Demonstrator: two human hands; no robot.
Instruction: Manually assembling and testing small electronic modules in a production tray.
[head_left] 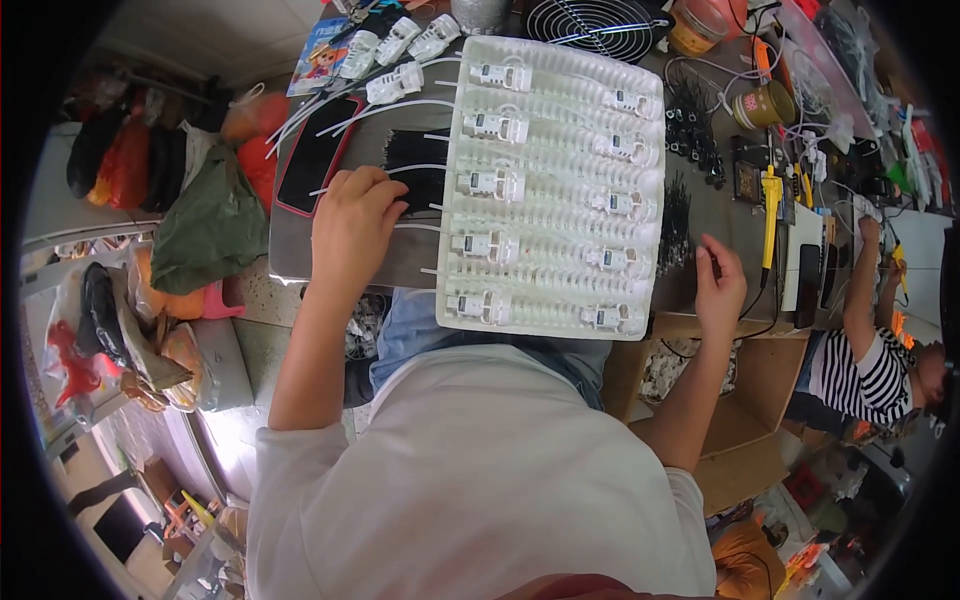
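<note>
A white ribbed plastic tray (552,190) lies over the near edge of the table in front of me. Two columns of small white plastic connector housings (490,184) sit in it, and white cables (425,226) stick out past its left side. My left hand (355,220) is beside that side, fingers bent with a gap to the thumb, nearest a bundle of black wires (415,150) and a white cable. Nothing shows in it. To the right of the tray, my right hand (720,285) has its fingers loosely bent and apart, near more black wires (676,225). I see nothing held there.
A red-edged phone (318,155) lies at the left, below several loose white connectors (396,40). A round black fan grille (597,25) is behind the tray. Yellow-handled tool (770,205) and small jar (765,105) stand right. A person in stripes (860,375) works farther right.
</note>
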